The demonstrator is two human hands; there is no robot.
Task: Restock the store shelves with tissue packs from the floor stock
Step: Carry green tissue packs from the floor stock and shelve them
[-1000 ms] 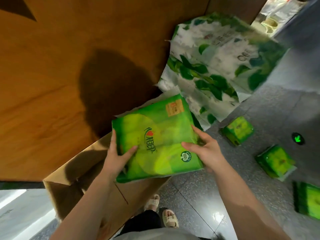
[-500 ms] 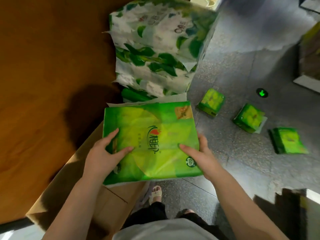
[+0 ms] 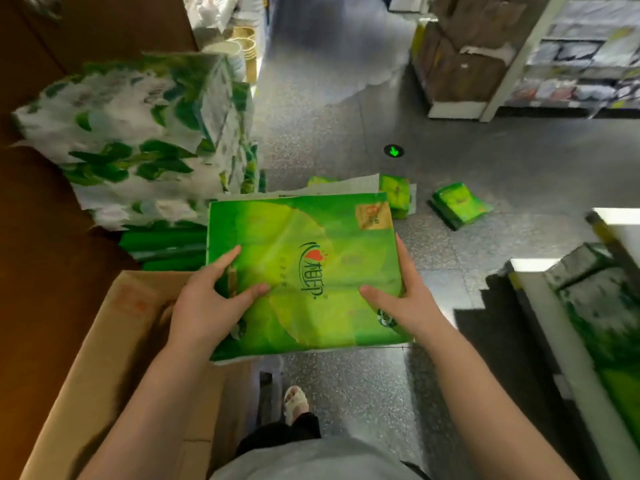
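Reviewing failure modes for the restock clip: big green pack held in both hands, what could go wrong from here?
1. Trip hazard: small green packs lie loose on the floor ahead, and the held tissue pack partly blocks the view down.
2. Slip: the left hand and right hand grip only the near edge of the glossy wrap, so the far end may sag or slide.
3. The open cardboard box stands close beside the foot; a step left could catch it.

Cardboard box (image 3: 114,341), green floor arrow (image 3: 393,151)
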